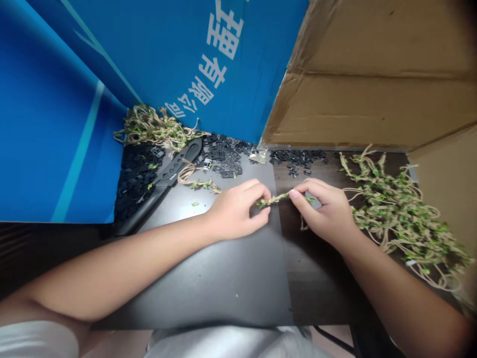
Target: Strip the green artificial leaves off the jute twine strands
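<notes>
A length of tan twine with small green leaves (276,199) stretches between my two hands above the grey mat. My left hand (240,208) pinches one end of the span, thumb and fingers curled around it. At the other end, my right hand (323,205) grips the twine between thumb and forefinger. A looser stretch of the leafy twine (199,183) trails on the mat behind my left hand. To the right of my right hand lies a large heap of leafy twine (398,209). The inner fingers of both hands are partly hidden.
A smaller leafy twine pile (152,124) sits at the back left, beside a black long-handled tool (167,176). Small black plastic pieces (227,151) lie along the back. Blue panels (179,54) and a cardboard wall (372,109) enclose the table. A small clear packet (257,156) rests near the corner.
</notes>
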A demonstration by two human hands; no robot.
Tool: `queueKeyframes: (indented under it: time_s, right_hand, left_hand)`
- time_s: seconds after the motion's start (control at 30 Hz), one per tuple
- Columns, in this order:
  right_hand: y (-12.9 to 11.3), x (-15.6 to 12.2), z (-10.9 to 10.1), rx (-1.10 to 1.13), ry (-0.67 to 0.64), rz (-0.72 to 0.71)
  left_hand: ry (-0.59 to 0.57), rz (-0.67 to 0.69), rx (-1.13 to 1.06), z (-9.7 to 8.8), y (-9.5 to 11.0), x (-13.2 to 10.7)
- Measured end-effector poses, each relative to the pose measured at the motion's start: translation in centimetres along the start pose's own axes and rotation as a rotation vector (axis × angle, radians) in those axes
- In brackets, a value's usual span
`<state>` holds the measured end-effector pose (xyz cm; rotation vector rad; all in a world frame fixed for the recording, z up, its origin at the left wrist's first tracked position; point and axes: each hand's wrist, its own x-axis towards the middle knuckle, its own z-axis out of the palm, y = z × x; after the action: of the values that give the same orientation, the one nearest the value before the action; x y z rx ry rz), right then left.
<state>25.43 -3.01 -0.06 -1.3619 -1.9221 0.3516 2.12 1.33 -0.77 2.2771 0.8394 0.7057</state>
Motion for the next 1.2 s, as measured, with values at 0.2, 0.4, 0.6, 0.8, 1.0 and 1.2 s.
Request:
queueKeyframes:
  time_s: [0.2, 0.4, 0.6, 0.8, 1.0, 1.2]
  right_hand:
    - [0.2, -0.1, 0.1, -0.071, 0.038, -0.019]
    - [0.5, -0.4, 0.4, -0.227, -0.07, -0.073]
    - [-0.3, -0.6, 1.1, -0.14, -0.151, -0.2]
    - [0.0, -0.8, 1.9, -0.018, -0.162, -0.254]
    - [-0.5, -0.9, 1.6, 0.023, -0.195, -0.154]
    - [-0.6, -0.7, 1.8, 0.065, -0.205, -0.166]
  left_hand:
    - [0.036, 0.003, 0.003, 0.1, -0.2, -0.1]
    - [0.05, 0.031, 0.013, 0.0, -0.2, 0.0]
    - [0.045, 0.037, 0.027, 0.0, 0.0, 0.0]
    - [0.021, 0.037, 0.044, 0.1, 0.1, 0.0]
    - [0.032, 0.029, 0.034, 0.1, 0.1, 0.0]
    - [0.021, 0.008, 0.03, 0.0, 0.2, 0.0]
